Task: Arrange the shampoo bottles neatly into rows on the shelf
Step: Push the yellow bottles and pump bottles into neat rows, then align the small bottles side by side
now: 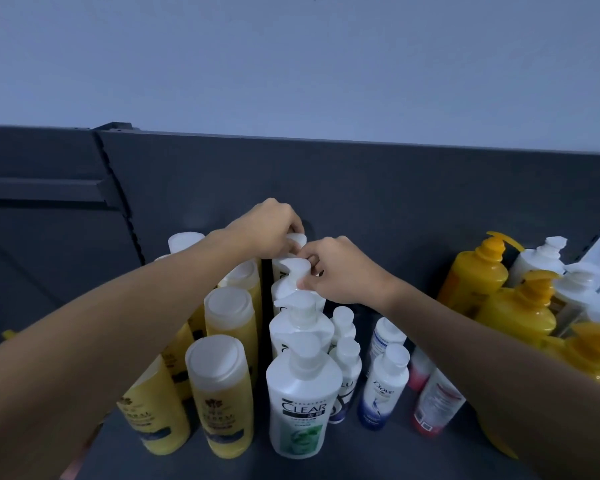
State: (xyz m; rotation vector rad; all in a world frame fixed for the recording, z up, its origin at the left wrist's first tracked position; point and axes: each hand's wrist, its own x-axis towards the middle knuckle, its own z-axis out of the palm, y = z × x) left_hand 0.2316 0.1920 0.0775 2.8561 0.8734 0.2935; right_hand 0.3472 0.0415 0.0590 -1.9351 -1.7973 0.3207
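Several rows stand formed; left hand (269, 230) and right hand (340, 270) each pinch white pump bottles' (297, 268) heads; yellow pump bottles (510, 306) remain clustered.

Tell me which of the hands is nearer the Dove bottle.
Right. The right hand grips a white pump head up and left of the Dove bottle; the left hand is farther back and left, on the rearmost pump.
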